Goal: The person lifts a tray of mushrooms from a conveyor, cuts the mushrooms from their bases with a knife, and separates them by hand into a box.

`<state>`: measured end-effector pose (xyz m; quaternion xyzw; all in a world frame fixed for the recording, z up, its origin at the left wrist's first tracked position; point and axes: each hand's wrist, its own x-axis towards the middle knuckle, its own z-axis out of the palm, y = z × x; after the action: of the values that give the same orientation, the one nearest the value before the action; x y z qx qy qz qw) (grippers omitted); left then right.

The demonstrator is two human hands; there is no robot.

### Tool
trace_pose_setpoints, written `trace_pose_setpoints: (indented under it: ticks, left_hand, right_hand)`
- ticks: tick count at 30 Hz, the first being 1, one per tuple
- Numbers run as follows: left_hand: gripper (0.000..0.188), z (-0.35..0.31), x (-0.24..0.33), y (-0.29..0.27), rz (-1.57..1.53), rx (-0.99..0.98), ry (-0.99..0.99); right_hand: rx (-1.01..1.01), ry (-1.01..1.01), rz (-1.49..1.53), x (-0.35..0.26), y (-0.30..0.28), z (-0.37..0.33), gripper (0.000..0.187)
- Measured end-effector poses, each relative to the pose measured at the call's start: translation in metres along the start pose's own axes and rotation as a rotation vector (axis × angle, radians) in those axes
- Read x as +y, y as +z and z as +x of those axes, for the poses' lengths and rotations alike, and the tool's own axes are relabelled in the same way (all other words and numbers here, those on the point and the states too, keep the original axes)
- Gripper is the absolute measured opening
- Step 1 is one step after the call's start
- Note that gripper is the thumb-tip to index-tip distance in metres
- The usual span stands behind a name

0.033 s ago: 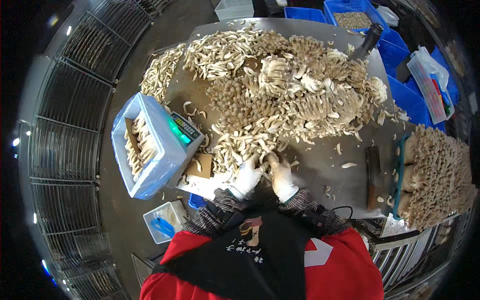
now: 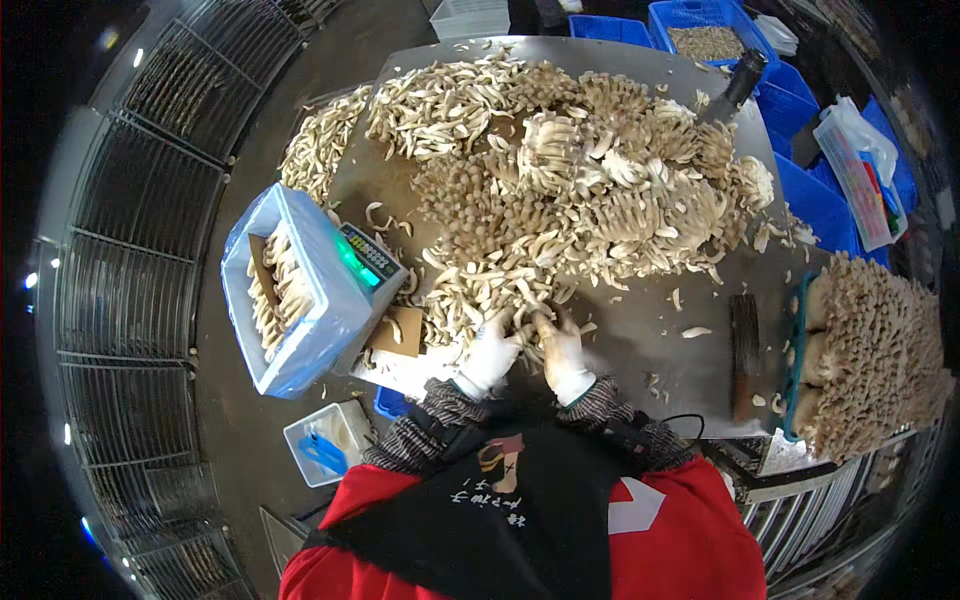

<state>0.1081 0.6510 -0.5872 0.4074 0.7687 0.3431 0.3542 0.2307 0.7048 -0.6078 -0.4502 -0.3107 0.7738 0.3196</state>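
Nothing has moved since the earlier frame: both gloved hands stay at the near edge of the mushrooms, heaped across the grey worktop. The left hand curls its grip around a small bunch of pale stems from the pile's front. The right hand sits just beside it, fingers closed on stems of the same bunch. To the left, a box lined with a blue bag holds sorted stems and rests on a scale. A knife lies to the right, near a block of uncut mushrooms. Blue crates stand beyond.
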Motion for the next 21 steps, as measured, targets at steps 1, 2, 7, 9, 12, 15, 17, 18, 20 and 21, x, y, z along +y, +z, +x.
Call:
trace_pose_setpoints:
  ticks: [1,2,7,9,12,15,17,18,20,21]
  left_hand:
    - [0.05,0.004,0.011,-0.004,-0.211,-0.1,-0.014]
    - [0.035,0.0,0.022,-0.01,-0.288,-0.044,-0.048]
    - [0.027,-0.034,-0.077,-0.066,-0.536,0.344,-0.117]
    - [0.027,-0.064,-0.112,-0.088,-0.629,0.472,-0.251]
    - [0.019,-0.097,-0.177,-0.118,-0.648,0.6,-0.391]
    - [0.01,-0.111,-0.249,-0.136,-0.772,0.64,-0.518]
    - [0.04,-0.131,-0.28,-0.148,-0.405,0.665,-0.642]
    - [0.051,-0.14,-0.3,-0.152,-0.178,0.732,-0.625]
    - [0.057,-0.151,-0.327,-0.163,-0.003,0.816,-0.539]
    - [0.053,-0.141,-0.313,-0.156,-0.088,0.736,-0.435]
  right_hand:
    - [0.021,-0.192,-0.091,0.018,-0.018,0.018,0.052]
    - [0.032,-0.202,-0.099,0.038,-0.04,0.032,0.052]
    - [0.136,-0.852,-1.163,0.025,-0.062,0.061,0.03]
    - [0.196,-0.728,-1.191,0.004,-0.059,0.083,0.037]
    - [0.287,-0.514,-1.536,-0.009,-0.072,0.133,0.049]
    - [0.074,-0.238,-1.914,-0.018,-0.08,0.174,0.051]
    - [0.001,-0.119,-1.903,-0.033,-0.059,0.16,0.044]
    - [-0.06,-0.007,-1.88,-0.043,-0.045,0.151,0.04]
    - [0.04,-0.411,-1.863,-0.017,-0.053,0.151,0.038]
    - [0.074,-0.616,-1.843,-0.004,-0.064,0.141,0.038]
